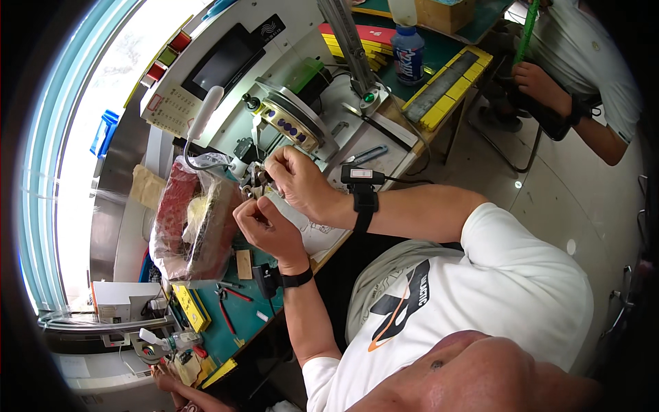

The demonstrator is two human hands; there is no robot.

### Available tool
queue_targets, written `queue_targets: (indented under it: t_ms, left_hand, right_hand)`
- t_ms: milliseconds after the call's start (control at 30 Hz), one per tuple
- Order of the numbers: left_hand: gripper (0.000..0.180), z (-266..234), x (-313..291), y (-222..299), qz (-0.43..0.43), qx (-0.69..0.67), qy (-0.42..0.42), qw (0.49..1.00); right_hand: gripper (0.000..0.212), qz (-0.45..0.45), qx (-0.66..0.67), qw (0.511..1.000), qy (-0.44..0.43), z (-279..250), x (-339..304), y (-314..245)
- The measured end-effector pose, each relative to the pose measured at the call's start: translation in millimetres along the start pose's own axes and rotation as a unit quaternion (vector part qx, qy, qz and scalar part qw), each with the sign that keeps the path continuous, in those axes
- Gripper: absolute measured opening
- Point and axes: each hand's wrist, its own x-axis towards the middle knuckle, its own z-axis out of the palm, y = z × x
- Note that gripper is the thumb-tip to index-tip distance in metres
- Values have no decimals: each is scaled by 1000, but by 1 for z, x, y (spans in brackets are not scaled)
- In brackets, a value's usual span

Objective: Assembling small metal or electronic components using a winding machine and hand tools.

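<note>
From where I stood, reading left to right with twelve o'clock at the top of the head view: a crumpled clear plastic bag over a red, box-like shape [180,199] sat at about eight o'clock from a small silver-and-brown metal assembly [256,180] at the workbench machine. The bare left hand [271,230] was below; from it, the assembly lay toward twelve o'clock. The bare right hand [302,184] was nearer, its fingertips beside or touching the assembly, which lay toward nine o'clock from it. Both hands had curled fingers, but I could not tell whether either pinched anything. Fingers hid the assembly's long axis. Farther right, a slim blue-handled tool [368,154] rested at two o'clock from the right hand.
</note>
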Motion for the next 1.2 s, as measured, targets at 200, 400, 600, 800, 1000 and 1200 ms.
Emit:
queue_targets:
  t_ms: [200,400,600,800,1000,1200]
  left_hand:
    - [12,11,3,18,116,-48,-86,988]
    - [10,17,-3,18,99,-118,-121,981]
    - [11,15,-2,18,102,-95,-115,984]
    - [9,11,-2,20,102,-72,-92,988]
    - [11,11,-2,21,101,-76,-89,988]
    - [15,17,0,25,113,-96,-86,985]
  right_hand:
    - [19,50,48,996,-54,-27,-43,-26]
    - [21,-35,-127,985,-109,-65,-47,-44]
    - [27,-141,-293,938,-122,-74,-36,-57]
    - [37,-117,-386,908,-116,-107,-24,-102]
    - [54,-415,-348,802,252,-200,72,-150]
    - [55,-304,-489,785,229,-317,155,-204]
